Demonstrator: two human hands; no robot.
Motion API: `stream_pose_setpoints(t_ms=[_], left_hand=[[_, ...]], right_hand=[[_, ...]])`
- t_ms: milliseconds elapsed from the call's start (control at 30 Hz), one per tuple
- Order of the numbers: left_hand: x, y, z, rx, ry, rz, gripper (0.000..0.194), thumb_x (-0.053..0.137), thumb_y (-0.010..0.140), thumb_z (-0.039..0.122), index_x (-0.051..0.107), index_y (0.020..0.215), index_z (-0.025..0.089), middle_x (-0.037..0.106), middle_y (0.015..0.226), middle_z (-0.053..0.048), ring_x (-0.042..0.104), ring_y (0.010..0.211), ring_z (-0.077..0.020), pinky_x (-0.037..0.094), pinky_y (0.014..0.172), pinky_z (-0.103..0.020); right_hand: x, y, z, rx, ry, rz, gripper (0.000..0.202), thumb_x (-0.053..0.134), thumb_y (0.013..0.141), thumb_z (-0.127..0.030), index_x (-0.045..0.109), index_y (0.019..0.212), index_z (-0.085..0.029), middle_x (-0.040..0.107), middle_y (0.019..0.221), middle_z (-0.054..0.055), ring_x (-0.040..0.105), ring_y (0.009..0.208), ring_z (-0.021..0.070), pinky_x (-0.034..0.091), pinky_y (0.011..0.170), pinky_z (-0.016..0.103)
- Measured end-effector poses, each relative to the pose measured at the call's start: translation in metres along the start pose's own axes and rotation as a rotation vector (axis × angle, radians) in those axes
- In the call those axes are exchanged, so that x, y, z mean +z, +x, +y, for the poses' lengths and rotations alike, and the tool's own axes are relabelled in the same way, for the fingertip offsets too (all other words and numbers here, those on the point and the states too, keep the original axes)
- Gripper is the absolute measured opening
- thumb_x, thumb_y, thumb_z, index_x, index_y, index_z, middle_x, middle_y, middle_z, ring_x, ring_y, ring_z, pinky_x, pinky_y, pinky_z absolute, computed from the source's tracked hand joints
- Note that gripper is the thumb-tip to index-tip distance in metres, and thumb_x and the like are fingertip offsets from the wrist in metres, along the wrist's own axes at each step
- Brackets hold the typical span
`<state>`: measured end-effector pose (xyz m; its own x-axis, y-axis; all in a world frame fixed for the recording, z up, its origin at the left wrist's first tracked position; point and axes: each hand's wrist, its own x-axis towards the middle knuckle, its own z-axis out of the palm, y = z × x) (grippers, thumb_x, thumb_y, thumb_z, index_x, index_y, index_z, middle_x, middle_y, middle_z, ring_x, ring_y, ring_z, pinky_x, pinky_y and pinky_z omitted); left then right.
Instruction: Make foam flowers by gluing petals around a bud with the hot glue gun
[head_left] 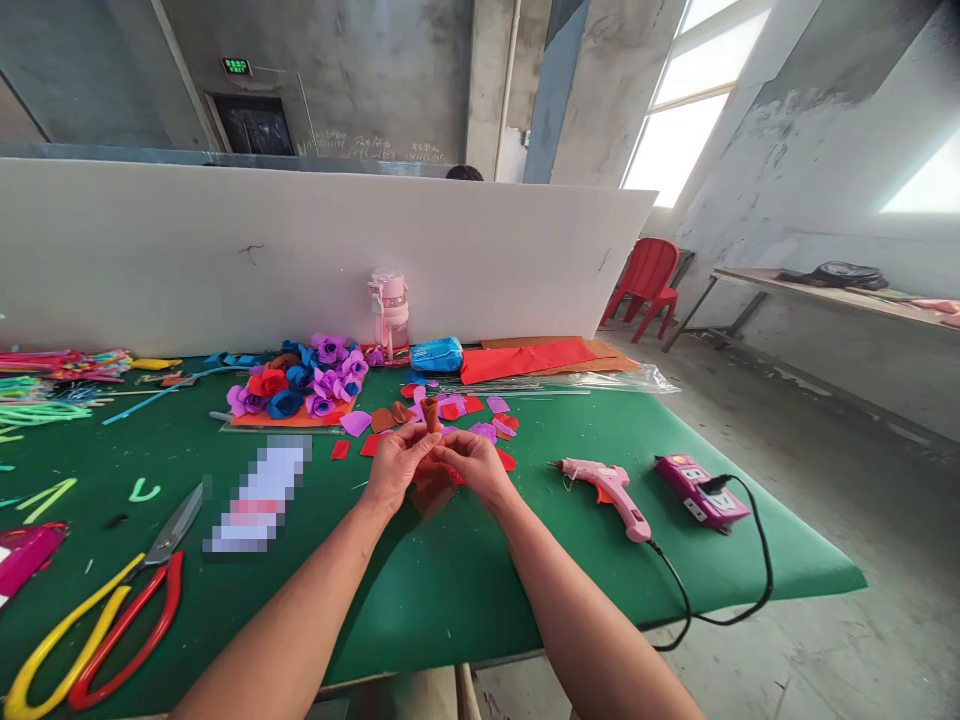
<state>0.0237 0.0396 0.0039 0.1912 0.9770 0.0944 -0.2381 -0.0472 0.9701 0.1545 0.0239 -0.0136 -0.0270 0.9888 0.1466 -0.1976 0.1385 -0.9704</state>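
Head view shows both hands meeting over the middle of the green table (450, 590). Left hand (396, 462) and right hand (474, 462) have their fingers closed together around a small rolled orange-brown felt bud (430, 412), which stands upright just above the fingertips. Loose felt petals (480, 418) lie just behind the hands. A pile of finished felt flowers (307, 380) is at far left. A pink glue gun (609, 492) lies to the right, and scissors (127, 610) are near left.
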Motion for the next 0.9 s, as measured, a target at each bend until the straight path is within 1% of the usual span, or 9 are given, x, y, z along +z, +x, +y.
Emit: stream_pose_setpoints(t_ms=[100, 200, 300, 400, 500, 600, 767, 900], left_hand=[[0.0012, -0.0006, 0.0026, 0.110, 0.133, 0.040, 0.020, 0.076, 0.065, 0.037, 0.074, 0.074, 0.019, 0.065, 0.074, -0.002, 0.056, 0.078, -0.0177, 0.043, 0.072, -0.026], [0.0030, -0.0015, 0.0059, 0.231, 0.259, 0.047, 0.012, 0.078, 0.062, 0.031, 0.074, 0.068, 0.022, 0.062, 0.068, -0.001, 0.054, 0.073, -0.0175, 0.041, 0.070, -0.026], [0.0043, -0.0028, 0.0077, 0.298, 0.304, 0.045, 0.009, 0.079, 0.061, 0.026, 0.073, 0.067, 0.023, 0.061, 0.068, -0.001, 0.054, 0.072, -0.0179, 0.040, 0.068, -0.026], [0.0041, -0.0041, 0.0076, 0.342, 0.343, 0.036, 0.003, 0.075, 0.066, 0.025, 0.073, 0.068, 0.024, 0.063, 0.071, -0.003, 0.055, 0.073, -0.0190, 0.041, 0.070, -0.027], [0.0033, -0.0051, 0.0070, 0.376, 0.386, 0.017, 0.002, 0.072, 0.070, 0.026, 0.073, 0.069, 0.024, 0.064, 0.074, -0.004, 0.056, 0.076, -0.0198, 0.041, 0.072, -0.027], [0.0031, -0.0053, 0.0060, 0.389, 0.408, 0.008, 0.003, 0.073, 0.070, 0.027, 0.073, 0.068, 0.025, 0.065, 0.074, -0.004, 0.056, 0.077, -0.0203, 0.042, 0.073, -0.028], [0.0037, -0.0037, 0.0013, 0.339, 0.404, 0.071, 0.010, 0.076, 0.066, 0.029, 0.072, 0.073, 0.024, 0.062, 0.068, -0.001, 0.054, 0.066, -0.0168, 0.042, 0.065, -0.026], [0.0035, -0.0032, -0.0012, 0.357, 0.452, 0.082, 0.010, 0.072, 0.071, 0.031, 0.072, 0.074, 0.022, 0.064, 0.071, -0.002, 0.056, 0.068, -0.0162, 0.042, 0.065, -0.025]], right_hand=[[0.0001, 0.0008, 0.0026, -0.052, -0.085, 0.005, 0.021, 0.070, 0.066, -0.039, 0.066, 0.070, -0.019, 0.069, 0.070, 0.001, 0.064, 0.067, 0.0159, 0.051, 0.066, 0.028], [-0.0006, 0.0018, 0.0049, -0.126, -0.190, 0.049, 0.018, 0.066, 0.070, -0.037, 0.068, 0.076, -0.019, 0.071, 0.076, 0.002, 0.065, 0.071, 0.0180, 0.052, 0.070, 0.030], [-0.0008, 0.0013, 0.0040, -0.190, -0.286, 0.085, 0.015, 0.061, 0.074, -0.031, 0.069, 0.081, -0.021, 0.073, 0.082, 0.003, 0.066, 0.078, 0.0196, 0.052, 0.075, 0.032], [0.0000, -0.0003, 0.0013, -0.209, -0.318, 0.098, 0.015, 0.059, 0.075, -0.030, 0.070, 0.081, -0.021, 0.073, 0.084, 0.002, 0.067, 0.080, 0.0201, 0.052, 0.076, 0.032], [0.0008, -0.0009, 0.0008, -0.206, -0.299, 0.105, 0.016, 0.060, 0.074, -0.030, 0.070, 0.080, -0.021, 0.073, 0.083, 0.002, 0.067, 0.079, 0.0200, 0.052, 0.076, 0.032], [0.0002, 0.0004, 0.0035, -0.194, -0.265, 0.094, 0.015, 0.061, 0.073, -0.031, 0.069, 0.079, -0.021, 0.072, 0.081, 0.002, 0.066, 0.077, 0.0196, 0.051, 0.073, 0.031], [-0.0025, 0.0040, 0.0083, -0.150, -0.221, 0.064, 0.013, 0.063, 0.071, -0.032, 0.067, 0.074, -0.020, 0.071, 0.076, 0.002, 0.065, 0.073, 0.0185, 0.050, 0.072, 0.030], [-0.0033, 0.0045, 0.0095, -0.135, -0.206, 0.042, 0.014, 0.063, 0.071, -0.031, 0.067, 0.075, -0.019, 0.070, 0.076, 0.003, 0.065, 0.073, 0.0183, 0.049, 0.072, 0.030]])
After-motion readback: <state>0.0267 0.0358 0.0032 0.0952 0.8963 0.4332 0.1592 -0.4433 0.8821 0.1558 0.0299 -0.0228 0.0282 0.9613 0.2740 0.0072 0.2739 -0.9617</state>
